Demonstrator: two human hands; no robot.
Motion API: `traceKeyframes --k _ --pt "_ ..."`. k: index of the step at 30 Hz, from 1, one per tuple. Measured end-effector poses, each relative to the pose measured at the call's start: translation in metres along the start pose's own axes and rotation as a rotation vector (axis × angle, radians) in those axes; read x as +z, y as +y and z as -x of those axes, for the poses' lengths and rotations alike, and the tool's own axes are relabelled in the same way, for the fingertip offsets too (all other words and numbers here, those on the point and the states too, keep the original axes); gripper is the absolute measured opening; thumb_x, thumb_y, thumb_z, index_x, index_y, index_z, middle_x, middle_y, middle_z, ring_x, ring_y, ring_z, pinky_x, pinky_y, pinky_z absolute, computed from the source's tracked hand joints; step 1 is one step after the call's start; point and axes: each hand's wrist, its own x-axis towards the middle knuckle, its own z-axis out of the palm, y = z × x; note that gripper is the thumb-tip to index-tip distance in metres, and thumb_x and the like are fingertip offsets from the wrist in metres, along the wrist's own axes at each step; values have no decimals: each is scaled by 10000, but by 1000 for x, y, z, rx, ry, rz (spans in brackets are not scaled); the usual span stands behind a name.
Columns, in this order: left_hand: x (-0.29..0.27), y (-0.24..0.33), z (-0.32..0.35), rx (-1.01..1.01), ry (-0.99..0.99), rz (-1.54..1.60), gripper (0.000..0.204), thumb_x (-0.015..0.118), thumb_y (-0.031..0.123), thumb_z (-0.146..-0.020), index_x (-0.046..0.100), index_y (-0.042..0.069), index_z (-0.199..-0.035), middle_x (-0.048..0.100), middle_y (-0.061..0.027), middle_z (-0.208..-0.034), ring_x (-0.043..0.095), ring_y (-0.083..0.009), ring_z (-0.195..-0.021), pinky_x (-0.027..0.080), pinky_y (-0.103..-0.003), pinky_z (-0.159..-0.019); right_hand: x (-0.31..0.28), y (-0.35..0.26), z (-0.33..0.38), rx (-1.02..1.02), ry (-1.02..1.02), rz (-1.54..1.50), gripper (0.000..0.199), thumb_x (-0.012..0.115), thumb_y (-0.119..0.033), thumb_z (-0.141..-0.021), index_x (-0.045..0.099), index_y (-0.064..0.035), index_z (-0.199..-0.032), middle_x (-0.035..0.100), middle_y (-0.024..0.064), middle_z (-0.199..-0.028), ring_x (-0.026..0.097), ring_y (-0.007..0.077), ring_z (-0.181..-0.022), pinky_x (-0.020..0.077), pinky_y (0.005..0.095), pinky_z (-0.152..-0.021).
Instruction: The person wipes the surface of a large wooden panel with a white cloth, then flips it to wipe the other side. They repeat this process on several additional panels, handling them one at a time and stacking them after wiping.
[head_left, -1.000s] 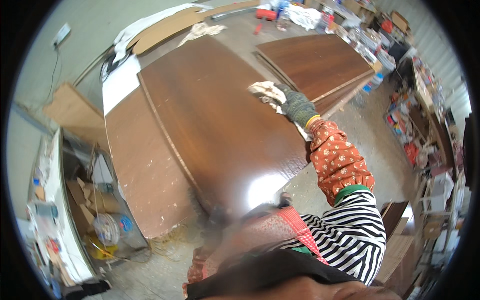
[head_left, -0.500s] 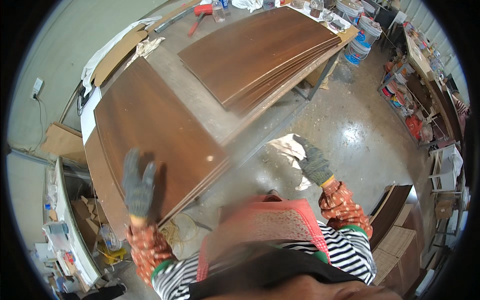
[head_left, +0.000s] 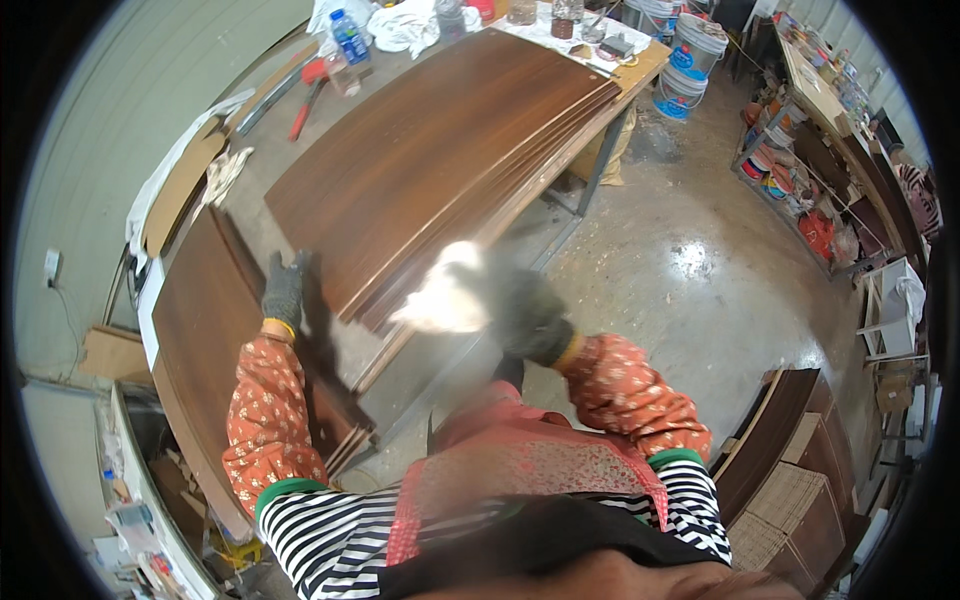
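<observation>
Motion blur softens the right hand (head_left: 525,315) and the white cloth (head_left: 447,290), so single fingers and folds are hard to make out; the left forearm, in an orange patterned sleeve cover (head_left: 265,410), hides part of the brown panel (head_left: 195,310) at the left end of the workbench (head_left: 262,152); a red apron (head_left: 570,465), partly blurred, fills the lower middle, and the black rim of the lens cuts off the room all round.

The workbench top is grey; a stack of glossy brown panels (head_left: 450,150) lies along its edge facing the concrete floor (head_left: 650,280); a red-headed hammer (head_left: 312,80) and a blue-labelled bottle (head_left: 348,38) are near the wall-side edge; jars (head_left: 563,18) stand on a white sheet by the far right corner, with buckets (head_left: 690,65) on the floor just beyond.

The left hand (head_left: 284,288), in a grey knit glove, reaches forward over the brown panel's inner edge, fingers spread and grasping nothing visible; whether it touches wood cannot be told; the right hand, bent inward at the workbench's floor-side edge, grips the white cloth, which hangs in front of the stack's near corner.
</observation>
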Motion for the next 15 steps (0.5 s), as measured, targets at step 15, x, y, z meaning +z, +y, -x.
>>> traceKeyframes --k 15 --pt "69 16 28 -87 199 -207 678 587 361 -998 350 -8 -1514 394 -243 -1544 378 -366 -1436 314 -405 -1176 -129 323 -226 826 117 -415 228 615 -184 -926 745 -108 -1097 745 95 -1078 702 208 -919 548 329 -813"
